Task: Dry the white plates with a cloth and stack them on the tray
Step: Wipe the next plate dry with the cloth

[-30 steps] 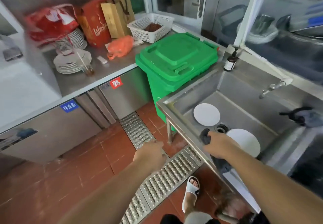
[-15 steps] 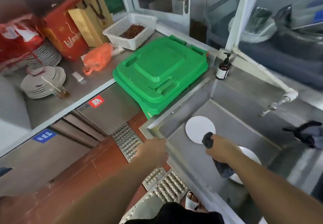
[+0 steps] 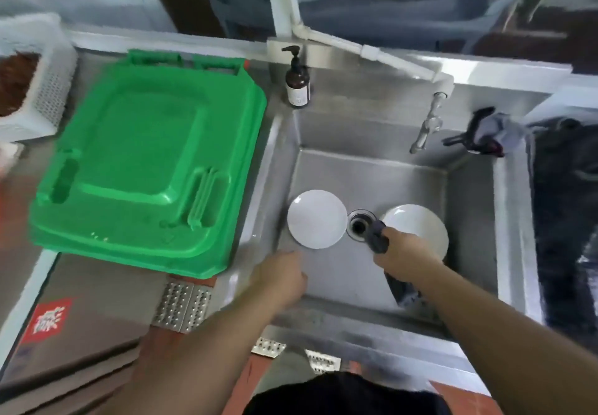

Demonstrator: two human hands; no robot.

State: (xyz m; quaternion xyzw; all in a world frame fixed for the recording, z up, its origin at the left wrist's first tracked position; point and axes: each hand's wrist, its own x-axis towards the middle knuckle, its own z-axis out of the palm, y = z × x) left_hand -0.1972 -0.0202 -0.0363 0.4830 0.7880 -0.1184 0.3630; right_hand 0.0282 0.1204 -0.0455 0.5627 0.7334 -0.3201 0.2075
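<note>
Two white plates lie on the floor of a steel sink point(image 3: 372, 130), one on each side of the drain point(image 3: 359, 226). The left plate point(image 3: 316, 219) is fully in view. My right hand point(image 3: 406, 257) grips a dark cloth point(image 3: 377, 236) and covers the near edge of the right plate point(image 3: 417, 227). My left hand point(image 3: 281, 277) hovers over the sink's near left corner, just short of the left plate, fingers loosely curled and holding nothing. No tray is in view.
A green bin lid point(image 3: 145, 162) sits left of the sink, with a white basket point(image 3: 32, 81) beyond it. A brown pump bottle point(image 3: 297, 81) stands at the sink's back left corner. A tap point(image 3: 427, 123) and a dark glove point(image 3: 485, 133) are at the back right.
The view has swung right and down over the sink. Both hands have moved forward into the basin; the right hand with the cloth now reaches the right plate.
</note>
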